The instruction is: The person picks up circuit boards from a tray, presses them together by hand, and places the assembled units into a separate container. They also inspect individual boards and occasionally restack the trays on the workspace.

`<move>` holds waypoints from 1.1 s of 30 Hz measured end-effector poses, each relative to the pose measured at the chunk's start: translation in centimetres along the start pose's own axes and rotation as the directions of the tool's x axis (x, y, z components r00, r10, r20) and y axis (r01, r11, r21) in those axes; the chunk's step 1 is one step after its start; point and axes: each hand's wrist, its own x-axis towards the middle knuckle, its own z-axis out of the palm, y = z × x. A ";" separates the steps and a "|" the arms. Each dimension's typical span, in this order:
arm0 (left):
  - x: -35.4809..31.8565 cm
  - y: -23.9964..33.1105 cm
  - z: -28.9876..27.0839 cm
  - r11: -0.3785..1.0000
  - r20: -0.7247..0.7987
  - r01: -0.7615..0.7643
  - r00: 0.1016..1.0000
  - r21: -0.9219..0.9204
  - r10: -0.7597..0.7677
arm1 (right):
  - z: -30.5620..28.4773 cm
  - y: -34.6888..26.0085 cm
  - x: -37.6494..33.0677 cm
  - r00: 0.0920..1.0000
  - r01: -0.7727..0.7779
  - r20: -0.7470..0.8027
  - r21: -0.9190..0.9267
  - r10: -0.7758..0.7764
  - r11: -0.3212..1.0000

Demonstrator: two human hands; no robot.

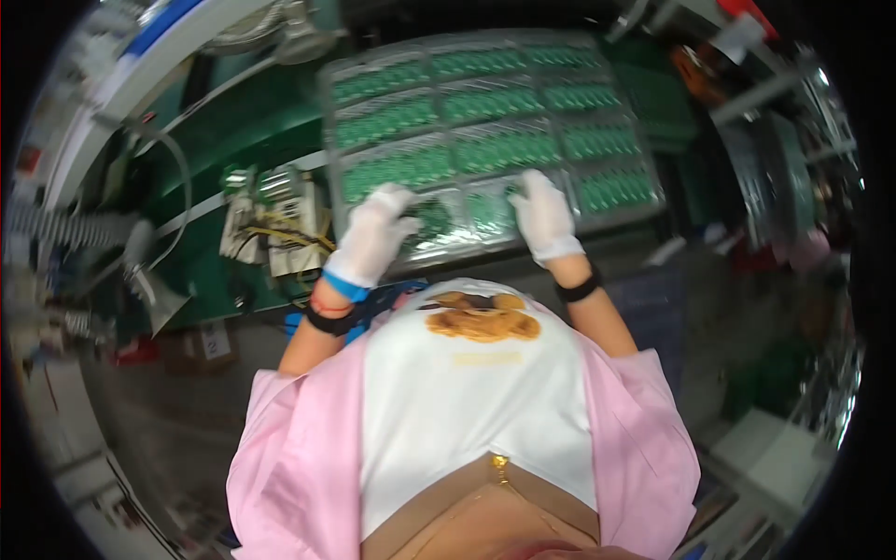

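On the green bench (261,145) in front of you, the clear plastic tray (457,246) lay with its long axis running left to right, its right end angled slightly away from you. Its compartments formed three columns and four rows, twelve in all. Inside them, the small green circuit boards (504,149) stood in rows running nearly along that same axis; they were too small and close-packed for a sure count. The left and middle compartments of the nearest row looked more sparsely filled.

Your two hands wore white gloves. Your left hand (369,235) was at the tray's near left part, its thumb and forefinger apart beside some dark green boards; whether they gripped one, I could not tell. Your right hand (544,217) was over the near row, its fingers bent and close together by a small dark green piece, and I could not tell whether they were clamped on it.

Left of the tray stood two pale fixtures (297,219) with shiny tops, and yellow wires (285,235) crossed them.
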 end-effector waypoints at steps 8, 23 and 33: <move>1.0 -0.1 0.8 0.989 -0.029 -0.113 0.993 0.091 0.116 | 0.5 -0.5 -0.6 0.995 -0.096 0.016 0.078 0.095 0.992; 2.2 2.7 2.3 0.963 0.049 -0.267 0.962 -0.023 0.268 | -2.6 -4.3 -1.7 0.891 0.449 -0.133 0.388 -0.434 0.805; 2.3 2.3 1.2 0.917 0.270 -0.115 0.935 -0.381 0.229 | -6.6 -1.2 -1.6 0.788 0.579 -0.023 0.368 -0.615 0.728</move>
